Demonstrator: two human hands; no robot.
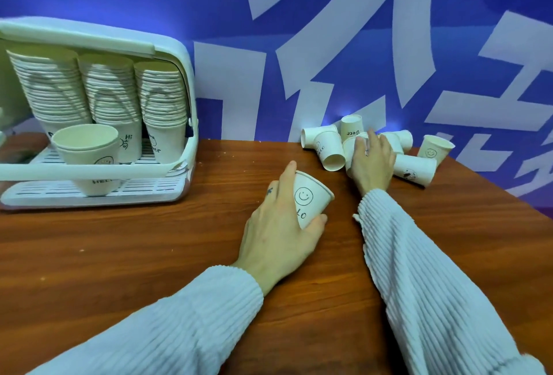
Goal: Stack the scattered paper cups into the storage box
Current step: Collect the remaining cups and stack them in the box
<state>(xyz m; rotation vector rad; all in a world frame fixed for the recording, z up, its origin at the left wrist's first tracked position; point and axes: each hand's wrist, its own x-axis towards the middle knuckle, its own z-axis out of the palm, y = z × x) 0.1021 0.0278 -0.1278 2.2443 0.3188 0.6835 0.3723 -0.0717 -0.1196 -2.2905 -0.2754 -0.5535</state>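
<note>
Paper cups (374,150) are lying scattered in a heap at the far right of the wooden table (149,255), against the blue wall (179,0), most of them tipped on their sides. One smiley cup (309,198) is sitting apart from the heap, nearer the person, and the left hand (281,231) is curling round it, thumb under its base and fingers over its far side, rim pointing up and to the right. The right hand (372,162) is reaching into the heap just beyond, its fingers lying over a cup; whether they are gripping it I cannot tell. The storage box (167,45) is standing well apart at the far left, lid raised, holding three tall stacks of cups (110,90) with a short stack (86,147) in front.
</note>
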